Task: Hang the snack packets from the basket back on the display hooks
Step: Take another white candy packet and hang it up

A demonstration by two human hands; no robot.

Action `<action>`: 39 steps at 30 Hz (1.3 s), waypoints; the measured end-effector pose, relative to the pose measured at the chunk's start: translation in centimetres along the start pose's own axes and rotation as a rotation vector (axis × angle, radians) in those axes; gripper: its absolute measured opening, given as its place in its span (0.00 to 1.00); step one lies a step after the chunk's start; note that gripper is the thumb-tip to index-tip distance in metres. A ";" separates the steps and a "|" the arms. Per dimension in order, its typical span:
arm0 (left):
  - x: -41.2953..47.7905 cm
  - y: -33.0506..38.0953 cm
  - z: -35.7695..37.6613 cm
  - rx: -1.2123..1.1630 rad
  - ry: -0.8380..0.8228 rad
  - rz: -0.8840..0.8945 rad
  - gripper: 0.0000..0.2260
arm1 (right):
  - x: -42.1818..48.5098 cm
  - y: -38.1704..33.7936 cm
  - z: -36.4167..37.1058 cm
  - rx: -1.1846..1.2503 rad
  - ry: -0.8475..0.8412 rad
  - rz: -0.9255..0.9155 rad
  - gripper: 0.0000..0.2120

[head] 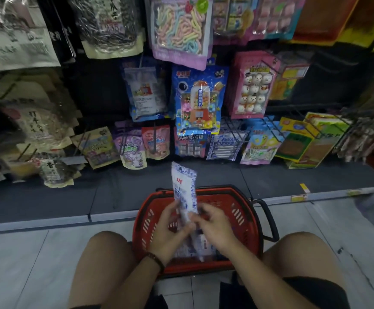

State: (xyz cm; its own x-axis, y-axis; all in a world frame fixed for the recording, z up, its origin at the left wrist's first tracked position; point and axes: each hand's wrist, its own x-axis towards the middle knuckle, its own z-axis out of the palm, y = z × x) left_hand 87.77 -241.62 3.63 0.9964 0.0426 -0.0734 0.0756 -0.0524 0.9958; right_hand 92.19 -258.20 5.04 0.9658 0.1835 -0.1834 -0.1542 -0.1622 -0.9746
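Between left hand [170, 227] and right hand [215, 224], above red basket [245, 211] — blue-white snack packet [184, 186] stands upright, lower end gripped by both. Likely light, soft, slippery film — better held near top edge for hooking.

Both hands grip packet [184, 188], over basket [244, 221]

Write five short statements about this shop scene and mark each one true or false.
1. The left hand and right hand both hold a white and blue packet. True.
2. The basket is blue. False: it is red.
3. The basket stands on the floor. True.
4. The held packet hangs on a hook. False: it is held above the basket, not hung.
5. The basket is empty. False: other packets lie in it.
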 end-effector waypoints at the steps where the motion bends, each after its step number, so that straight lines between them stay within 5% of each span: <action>1: -0.1 0.0 0.3 -0.051 -0.018 0.005 0.32 | -0.3 0.0 0.5 -0.016 -0.059 0.004 0.12; 4: 0.3 -0.3 0.2 -0.143 0.079 -0.007 0.22 | -0.7 0.6 1.0 -0.121 -0.135 -0.068 0.15; 8: 0.6 -0.6 -0.4 -0.144 0.213 -0.127 0.08 | 0.4 1.6 -0.5 -0.153 0.087 -0.100 0.13; 12: 0.7 0.0 -0.1 -0.260 0.171 -0.209 0.10 | 2.2 1.7 -3.0 0.013 0.196 0.051 0.22; 17: 1.2 1.0 0.5 -0.280 0.137 -0.183 0.13 | 3.2 1.1 -5.9 0.007 0.090 0.033 0.07; 20: 2.5 2.9 0.8 -0.178 0.101 -0.145 0.12 | 3.9 1.1 -6.9 0.063 0.136 0.024 0.03; 28: 8.5 5.5 3.6 0.092 0.112 -0.089 0.05 | 6.5 0.6 -11.2 0.000 0.249 -0.059 0.21; 32: 11.9 5.2 6.0 0.311 0.184 -0.027 0.17 | 8.6 1.6 -13.3 -0.196 0.361 -0.096 0.16; 36: 15.1 4.9 9.0 0.568 0.290 -0.013 0.20 | 11.9 2.4 -15.5 -0.105 0.436 -0.116 0.05; 39: 17.6 5.1 11.4 0.408 0.285 -0.082 0.14 | 14.1 3.2 -16.9 0.047 0.453 -0.101 0.17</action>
State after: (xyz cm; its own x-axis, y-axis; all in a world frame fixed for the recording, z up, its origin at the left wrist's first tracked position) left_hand 106.14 -252.53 6.81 0.9406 0.3310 -0.0760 0.2193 -0.4211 0.8801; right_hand 108.87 -272.55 1.54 0.9687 -0.2473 -0.0228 -0.0539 -0.1196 -0.9914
